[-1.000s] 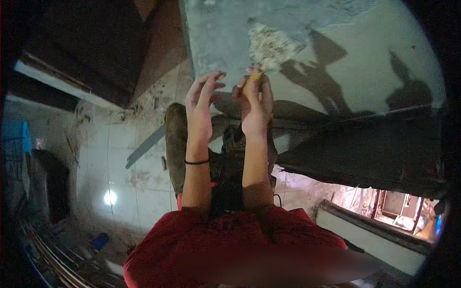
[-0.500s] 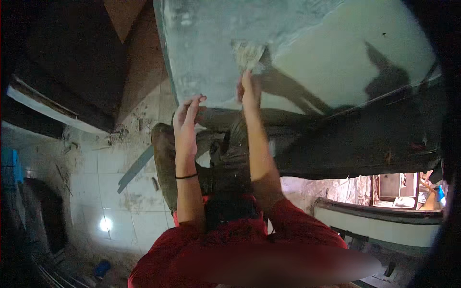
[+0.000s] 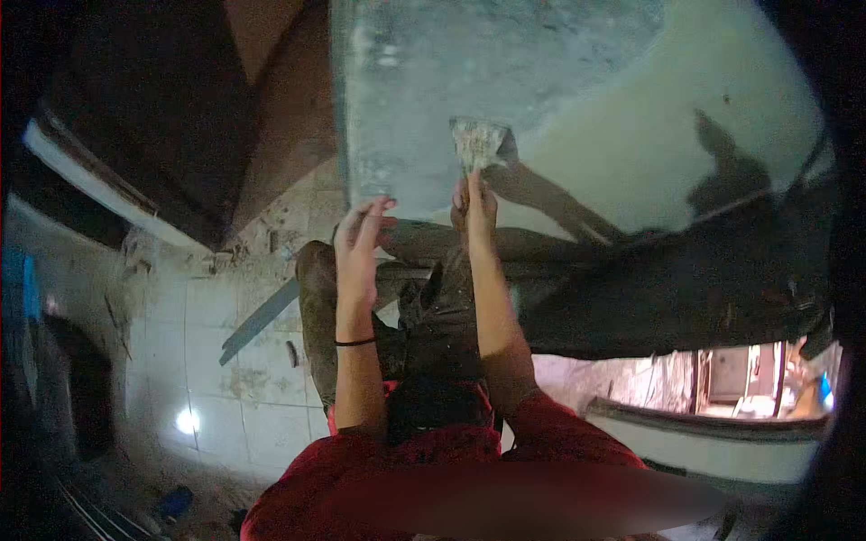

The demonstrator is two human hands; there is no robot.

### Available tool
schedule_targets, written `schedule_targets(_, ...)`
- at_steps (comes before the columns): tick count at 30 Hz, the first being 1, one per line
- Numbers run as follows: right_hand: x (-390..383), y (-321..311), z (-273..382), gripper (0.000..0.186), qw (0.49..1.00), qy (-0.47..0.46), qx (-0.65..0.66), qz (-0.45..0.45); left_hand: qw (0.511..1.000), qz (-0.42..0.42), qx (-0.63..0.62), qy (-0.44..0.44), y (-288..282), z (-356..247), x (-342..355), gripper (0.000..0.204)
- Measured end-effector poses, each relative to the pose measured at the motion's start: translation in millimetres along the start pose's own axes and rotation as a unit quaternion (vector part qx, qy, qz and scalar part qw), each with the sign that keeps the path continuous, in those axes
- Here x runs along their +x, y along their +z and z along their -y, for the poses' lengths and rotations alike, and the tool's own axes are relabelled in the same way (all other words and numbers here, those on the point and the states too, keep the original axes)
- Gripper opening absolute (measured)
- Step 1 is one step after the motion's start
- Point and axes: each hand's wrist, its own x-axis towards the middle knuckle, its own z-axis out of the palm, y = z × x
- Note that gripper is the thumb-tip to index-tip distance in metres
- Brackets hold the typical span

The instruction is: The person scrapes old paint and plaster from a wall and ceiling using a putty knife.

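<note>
My right hand [image 3: 475, 207] is closed round the handle of a broad scraper [image 3: 480, 142]. Its pale, smeared blade lies on or just over a large flat panel [image 3: 595, 171], near the panel's front edge; whether it touches I cannot tell. The panel is patchy blue-grey on the left and smooth and pale on the right. By the panel's front left corner, my left hand [image 3: 363, 236] is raised with bent, parted fingers and nothing in it. My right arm and the scraper cast a dark shadow to the right.
Dark cloth [image 3: 649, 298] hangs below the panel's front edge. On the dusty tiled floor [image 3: 212, 361] to the left lie a flat grey strip [image 3: 260, 321] and scattered debris. A pale-edged dark slab [image 3: 117, 198] stands at far left. Behind me on the right is a light-coloured ledge [image 3: 704, 439].
The scraper in my right hand has come back toward me over the panel. My left hand keeps much the same pose. The whole view has shifted slightly.
</note>
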Motion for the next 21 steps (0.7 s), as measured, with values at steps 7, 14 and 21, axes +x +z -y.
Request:
schedule_targets(7, 10.0, 8.9, 61.9, 0.045, 0.997, -0.06, 0.026, 0.028, 1.0, -0.02, 0.02, -0.002, -0.4, -2.4, -1.0, 0.034)
schedule_targets(14, -0.2, -12.9, 16.4, 0.048, 0.998, 0.017, 0.037, -0.056, 1.0, -0.003, 0.027, 0.004, -5.3, 9.7, 2.7, 0.034)
schedule_targets(21, -1.6, -8.8, 41.0, 0.048, 0.995, 0.002, 0.083, -0.06, 0.998, -0.033, 0.056, -0.019, 0.7, 6.7, 5.4, 0.034)
